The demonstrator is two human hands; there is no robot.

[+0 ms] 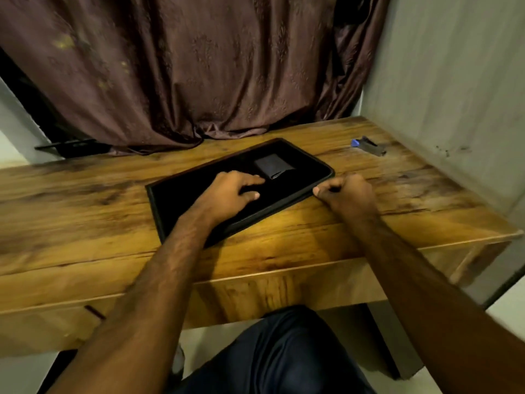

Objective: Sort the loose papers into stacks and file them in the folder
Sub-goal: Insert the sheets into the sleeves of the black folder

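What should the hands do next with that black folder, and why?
Probably pull the zip along the folder's edge to open it. The folder lies shut on the table, the left hand rests flat on it, holding it down, and the right hand's fingers are curled at its right edge, seemingly pinching something small. No papers show, so opening comes first.

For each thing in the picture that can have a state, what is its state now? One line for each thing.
folder: closed, flat on the wooden table, set at an angle.
left hand: rests on the folder's cover, fingers spread.
right hand: fingers curled at the folder's right edge; what it pinches is too small to tell.
stapler: lies at the far right of the table, untouched.
curtain: hangs drawn, hem resting on the table.
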